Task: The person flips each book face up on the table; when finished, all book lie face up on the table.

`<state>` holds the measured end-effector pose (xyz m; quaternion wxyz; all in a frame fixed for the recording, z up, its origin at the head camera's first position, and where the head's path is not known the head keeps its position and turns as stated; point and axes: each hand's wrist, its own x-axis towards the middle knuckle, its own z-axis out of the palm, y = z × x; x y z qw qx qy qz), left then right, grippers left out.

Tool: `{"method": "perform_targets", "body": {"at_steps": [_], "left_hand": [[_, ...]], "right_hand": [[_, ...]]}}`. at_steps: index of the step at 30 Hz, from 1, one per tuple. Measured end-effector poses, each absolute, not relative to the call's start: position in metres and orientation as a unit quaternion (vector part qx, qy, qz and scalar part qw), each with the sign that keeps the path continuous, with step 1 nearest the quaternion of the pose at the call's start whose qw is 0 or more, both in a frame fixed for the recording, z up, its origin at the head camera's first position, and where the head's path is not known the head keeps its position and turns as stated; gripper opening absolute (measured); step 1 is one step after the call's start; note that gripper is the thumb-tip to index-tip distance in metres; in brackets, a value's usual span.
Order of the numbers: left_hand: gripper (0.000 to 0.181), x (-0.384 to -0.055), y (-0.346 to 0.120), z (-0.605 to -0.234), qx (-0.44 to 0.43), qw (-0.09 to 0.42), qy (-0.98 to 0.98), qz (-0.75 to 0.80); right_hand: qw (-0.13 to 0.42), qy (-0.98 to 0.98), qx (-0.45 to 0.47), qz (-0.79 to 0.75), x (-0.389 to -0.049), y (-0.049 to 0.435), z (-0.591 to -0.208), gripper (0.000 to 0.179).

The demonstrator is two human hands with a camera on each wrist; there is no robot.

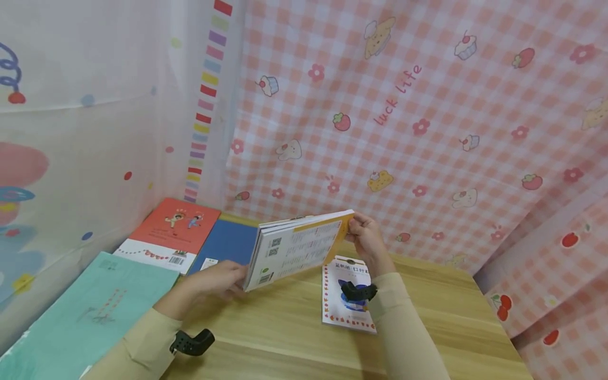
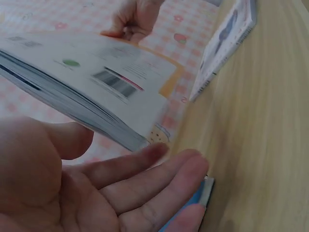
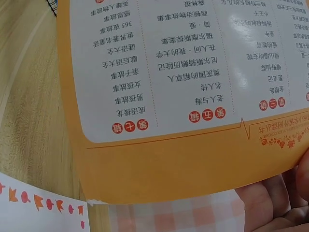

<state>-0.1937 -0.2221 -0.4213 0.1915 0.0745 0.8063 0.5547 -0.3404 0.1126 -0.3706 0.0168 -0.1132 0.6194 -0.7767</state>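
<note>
A paperback book (image 1: 299,248) with an orange and white back cover is held up tilted over the table. My right hand (image 1: 371,244) grips it by its upper right corner, with fingers curled at the orange edge in the right wrist view. Beside the lower left corner is my left hand (image 1: 216,282). The left wrist view shows that hand (image 2: 116,188) palm up, its fingers extended right by the page edges. Printed text columns cover the book's back (image 3: 193,82), and a barcode (image 2: 118,82) sits near one corner.
A white book (image 1: 349,311) with a blue picture lies on the wooden table (image 1: 266,338) below my right wrist. At the left lie a red and white book (image 1: 182,227), a blue book (image 1: 230,243) and a large green book (image 1: 119,306). Patterned curtains (image 1: 304,121) hang behind.
</note>
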Motion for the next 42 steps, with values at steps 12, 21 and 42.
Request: {"method": "perform_targets", "body": {"at_steps": [12,21,42], "left_hand": [[0.057,-0.2,-0.226,-0.442,0.086,0.276,0.721,0.63],[0.049,-0.203,-0.224,-0.445,0.096,0.302,0.669,0.673],[0.049,-0.201,-0.223,-0.445,0.106,0.288,0.638,0.706]], "right_hand": [[0.02,0.62,-0.108,-0.777,-0.339,0.114,-0.369,0.045],[0.012,0.622,-0.095,-0.777,-0.339,0.113,-0.37,0.038],[-0.002,0.658,-0.11,-0.745,-0.339,0.107,-0.379,0.032]]}}
